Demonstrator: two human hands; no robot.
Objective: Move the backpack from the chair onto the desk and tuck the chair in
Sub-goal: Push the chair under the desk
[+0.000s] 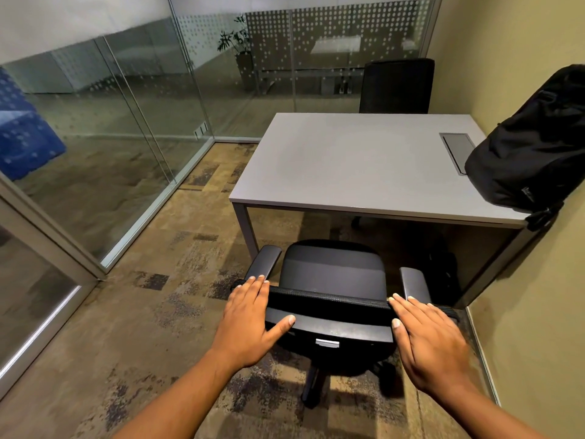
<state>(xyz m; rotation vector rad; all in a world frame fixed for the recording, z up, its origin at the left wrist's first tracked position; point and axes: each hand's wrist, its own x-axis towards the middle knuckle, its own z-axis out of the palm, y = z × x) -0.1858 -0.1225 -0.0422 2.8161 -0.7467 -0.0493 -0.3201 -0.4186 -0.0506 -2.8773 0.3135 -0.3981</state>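
Note:
The black backpack (531, 144) stands on the right end of the grey desk (348, 160), leaning against the wall, with a strap hanging over the desk's near corner. The black office chair (332, 270) stands just in front of the desk, seat empty, its front edge at the desk's near edge. My left hand (250, 321) lies on the left end of the backrest top, fingers over it and thumb on the near side. My right hand (433, 340) holds the right end the same way.
A second black chair (397, 85) sits behind the desk's far side. Glass partitions (126, 122) close the room on the left and back; a yellow wall (522, 42) runs along the right. A dark object (443, 274) lies under the desk at right.

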